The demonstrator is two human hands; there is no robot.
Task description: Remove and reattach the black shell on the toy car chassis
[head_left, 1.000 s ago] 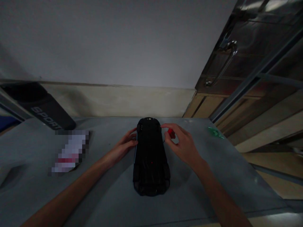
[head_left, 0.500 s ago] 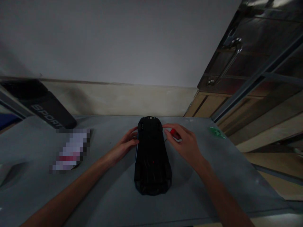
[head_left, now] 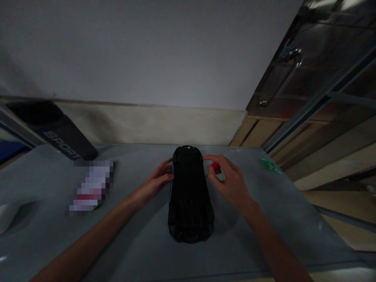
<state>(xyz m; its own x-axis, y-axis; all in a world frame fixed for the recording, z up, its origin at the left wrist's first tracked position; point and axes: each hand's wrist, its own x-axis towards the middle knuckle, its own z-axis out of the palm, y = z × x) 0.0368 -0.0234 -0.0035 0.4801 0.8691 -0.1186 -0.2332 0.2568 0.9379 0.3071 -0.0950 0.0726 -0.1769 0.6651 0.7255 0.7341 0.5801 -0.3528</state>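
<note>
Black toy car point(head_left: 190, 188), underside up, lying lengthwise on grey table point(head_left: 141, 243), small red object point(head_left: 216, 168) beside it

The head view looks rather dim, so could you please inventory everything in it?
Toy car: one, black underside up, centre
Red object: one, at right fingers
SPORT bottle: one, black, back left
Pixelated item: one, pale and red, left
White object: one, left edge
Blue object: one, far left
Green packet: one, right
Table: one, grey, below
Wall: one, grey, behind
Steel panel: one, handled, upper right
Wood panels: several, tan, right
Hands: two, left and right, beside car
</note>
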